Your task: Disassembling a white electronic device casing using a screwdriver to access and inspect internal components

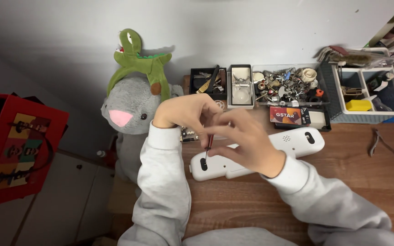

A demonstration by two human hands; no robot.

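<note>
Two hands are working over one long white plastic device (pixel 256 155) lying on a wooden desk (pixel 343 182). Left hand (pixel 185 111) and right hand (pixel 247 136) are both pinching a small red-handled screwdriver (pixel 209 145), its tip touching the device.

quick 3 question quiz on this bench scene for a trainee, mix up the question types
1. True or false: the white device lies flat on the wooden table.
2. Multiple choice: the tip of the small screwdriver points at which part of the white device? A) the end near the grey plush toy B) the middle C) the end near the pliers
3. Short answer: which hands are at the screwdriver?

Key
1. True.
2. A.
3. Both: the left hand pinches its top, and the right hand steadies it while resting on the device.
</note>
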